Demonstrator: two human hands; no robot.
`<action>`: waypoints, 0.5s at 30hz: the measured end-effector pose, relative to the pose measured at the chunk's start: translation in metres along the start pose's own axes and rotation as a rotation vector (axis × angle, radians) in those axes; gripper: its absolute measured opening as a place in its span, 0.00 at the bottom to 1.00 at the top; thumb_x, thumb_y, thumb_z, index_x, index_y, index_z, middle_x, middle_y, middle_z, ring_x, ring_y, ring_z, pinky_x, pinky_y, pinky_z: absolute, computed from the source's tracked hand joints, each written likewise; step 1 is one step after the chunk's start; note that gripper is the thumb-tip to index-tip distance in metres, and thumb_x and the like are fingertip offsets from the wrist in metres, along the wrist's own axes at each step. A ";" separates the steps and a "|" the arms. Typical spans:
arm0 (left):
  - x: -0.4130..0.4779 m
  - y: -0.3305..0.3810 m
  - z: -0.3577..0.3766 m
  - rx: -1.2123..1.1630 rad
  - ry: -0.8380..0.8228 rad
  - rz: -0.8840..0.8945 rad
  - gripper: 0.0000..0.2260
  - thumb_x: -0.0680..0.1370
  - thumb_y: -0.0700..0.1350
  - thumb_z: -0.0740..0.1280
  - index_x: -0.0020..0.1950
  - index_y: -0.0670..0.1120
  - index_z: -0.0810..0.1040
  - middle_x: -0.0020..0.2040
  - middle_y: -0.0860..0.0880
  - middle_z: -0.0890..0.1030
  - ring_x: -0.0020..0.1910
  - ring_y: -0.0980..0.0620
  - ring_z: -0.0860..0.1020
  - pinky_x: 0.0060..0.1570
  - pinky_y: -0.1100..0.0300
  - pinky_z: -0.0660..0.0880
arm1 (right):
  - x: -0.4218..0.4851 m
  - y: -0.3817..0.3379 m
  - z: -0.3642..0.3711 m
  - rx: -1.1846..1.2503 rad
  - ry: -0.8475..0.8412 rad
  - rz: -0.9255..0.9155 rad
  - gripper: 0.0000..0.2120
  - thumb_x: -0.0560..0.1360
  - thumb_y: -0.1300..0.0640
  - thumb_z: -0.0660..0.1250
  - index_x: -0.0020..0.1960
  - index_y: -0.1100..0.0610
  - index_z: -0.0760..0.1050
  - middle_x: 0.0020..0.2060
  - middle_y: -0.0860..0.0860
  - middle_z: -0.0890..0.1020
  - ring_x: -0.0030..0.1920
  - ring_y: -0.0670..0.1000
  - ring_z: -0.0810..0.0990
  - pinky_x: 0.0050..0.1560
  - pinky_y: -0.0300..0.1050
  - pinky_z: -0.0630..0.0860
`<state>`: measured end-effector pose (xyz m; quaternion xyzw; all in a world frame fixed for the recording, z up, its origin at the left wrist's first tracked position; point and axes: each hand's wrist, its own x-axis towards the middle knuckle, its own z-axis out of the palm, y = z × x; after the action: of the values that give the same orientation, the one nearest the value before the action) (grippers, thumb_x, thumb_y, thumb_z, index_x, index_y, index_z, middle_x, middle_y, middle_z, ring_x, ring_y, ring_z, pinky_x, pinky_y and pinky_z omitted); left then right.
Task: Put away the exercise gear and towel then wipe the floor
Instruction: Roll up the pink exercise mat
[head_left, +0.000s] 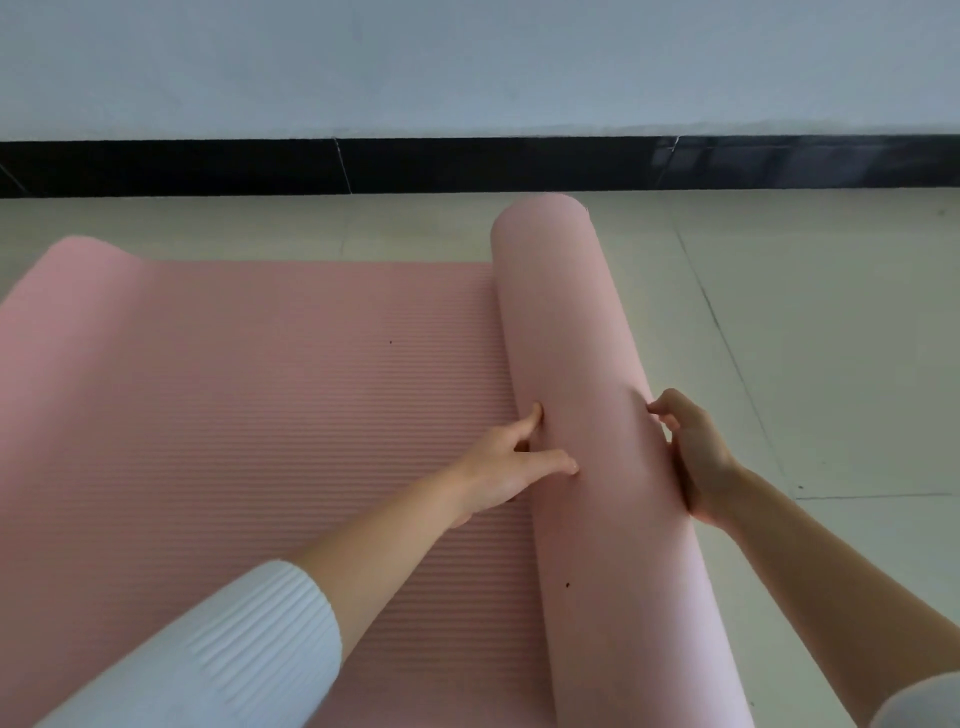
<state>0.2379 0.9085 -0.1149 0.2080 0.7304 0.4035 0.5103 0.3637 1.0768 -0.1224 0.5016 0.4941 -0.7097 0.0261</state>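
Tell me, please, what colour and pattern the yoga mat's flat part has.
The yoga mat is pink, finely ribbed; head view.

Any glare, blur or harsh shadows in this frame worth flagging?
Head view: soft, even light; the rolled mat casts only a faint shadow on the floor tiles to its right; the glossy black baseboard shows pale reflections at right; ribs of the unrolled part are crisp, no motion blur.

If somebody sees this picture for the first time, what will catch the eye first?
The pink exercise mat dominates the middle: partly rolled into a thick tube at right, its ribbed rest flat at left on the pale floor. The left hand touches the roll's left side with straight fingers; the right hand cups its right side. A black baseboard runs behind.
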 end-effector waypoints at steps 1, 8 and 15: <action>0.005 0.005 0.010 0.004 -0.020 0.010 0.39 0.72 0.50 0.72 0.77 0.54 0.54 0.69 0.57 0.70 0.65 0.59 0.70 0.61 0.63 0.67 | -0.001 0.000 -0.011 0.002 0.017 -0.006 0.16 0.62 0.45 0.61 0.43 0.53 0.77 0.36 0.55 0.77 0.37 0.56 0.75 0.43 0.48 0.69; 0.033 0.018 0.050 -0.009 -0.041 0.041 0.42 0.69 0.50 0.74 0.77 0.54 0.53 0.71 0.57 0.68 0.69 0.56 0.68 0.68 0.57 0.65 | -0.008 0.002 -0.071 -0.026 0.116 -0.059 0.13 0.72 0.48 0.66 0.53 0.54 0.77 0.44 0.53 0.77 0.41 0.54 0.76 0.39 0.47 0.73; 0.033 0.002 0.036 -0.016 -0.025 -0.020 0.34 0.72 0.46 0.68 0.75 0.61 0.57 0.55 0.58 0.80 0.57 0.58 0.76 0.52 0.60 0.72 | -0.010 -0.007 -0.066 -0.171 0.228 -0.265 0.09 0.70 0.47 0.72 0.47 0.50 0.83 0.50 0.39 0.80 0.61 0.49 0.73 0.67 0.55 0.67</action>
<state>0.2579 0.9471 -0.1378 0.2018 0.7228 0.4014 0.5251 0.4101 1.1243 -0.1109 0.5052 0.6139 -0.6011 -0.0812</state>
